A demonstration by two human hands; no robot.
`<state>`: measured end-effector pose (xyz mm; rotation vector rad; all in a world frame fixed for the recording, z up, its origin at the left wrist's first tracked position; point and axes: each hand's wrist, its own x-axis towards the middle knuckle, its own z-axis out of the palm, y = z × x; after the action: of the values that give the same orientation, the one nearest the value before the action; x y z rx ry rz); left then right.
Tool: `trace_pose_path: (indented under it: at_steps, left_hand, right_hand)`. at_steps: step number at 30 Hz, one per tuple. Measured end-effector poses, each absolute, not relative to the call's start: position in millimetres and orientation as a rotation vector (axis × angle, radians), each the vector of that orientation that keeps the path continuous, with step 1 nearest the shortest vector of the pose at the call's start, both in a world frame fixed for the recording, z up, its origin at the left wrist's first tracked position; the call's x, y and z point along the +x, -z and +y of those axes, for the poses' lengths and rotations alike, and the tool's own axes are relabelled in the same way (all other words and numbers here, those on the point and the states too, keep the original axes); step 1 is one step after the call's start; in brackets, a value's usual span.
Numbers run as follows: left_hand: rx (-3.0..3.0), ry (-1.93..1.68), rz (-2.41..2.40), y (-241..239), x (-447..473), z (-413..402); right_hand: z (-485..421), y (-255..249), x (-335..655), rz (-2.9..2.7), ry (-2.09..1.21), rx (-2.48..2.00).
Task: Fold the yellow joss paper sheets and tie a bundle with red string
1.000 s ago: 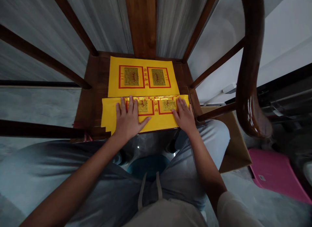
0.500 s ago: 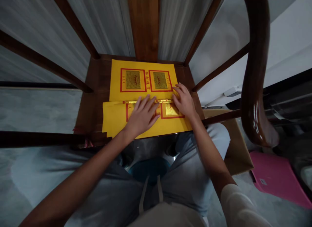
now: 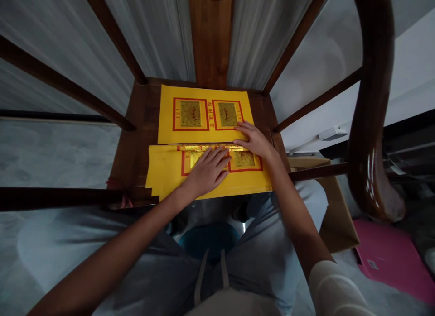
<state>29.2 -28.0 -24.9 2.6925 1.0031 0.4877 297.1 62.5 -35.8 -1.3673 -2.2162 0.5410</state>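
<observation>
Two areas of yellow joss paper with red frames and gold foil squares lie on a wooden chair seat. The back sheet [image 3: 200, 137] is flat and shows two foil squares. Nearer to me, the front joss paper [image 3: 166, 166] has a narrow folded or rolled strip [image 3: 188, 148] along its far edge. My left hand [image 3: 209, 171] rests on this front paper, fingers spread, fingertips at the strip. My right hand [image 3: 253, 139] lies at the strip's right end, fingers stretched leftward, with the upper ones reaching over the back sheet. What lies under its fingers is hidden.
The chair seat [image 3: 127, 157] has rails around it and a curved right armrest [image 3: 374, 126]. A cardboard box [image 3: 340, 207] and a pink plastic panel [image 3: 390, 261] are at the lower right. Below the seat's front edge is a round teal thing [image 3: 209, 239].
The view has shifted, so everything sits a little farther right and lower. A thin dark gap now shows between the strip and the back sheet. My right fingers lie straighter.
</observation>
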Motion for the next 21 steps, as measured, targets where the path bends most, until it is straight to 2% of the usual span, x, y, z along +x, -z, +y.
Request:
trace_pose_path:
  at_steps: [21]
  left_hand:
    - [2.629,-0.478,1.000,27,28,-24]
  right_hand:
    - [41,21,284,-2.464,-0.202,-1.447]
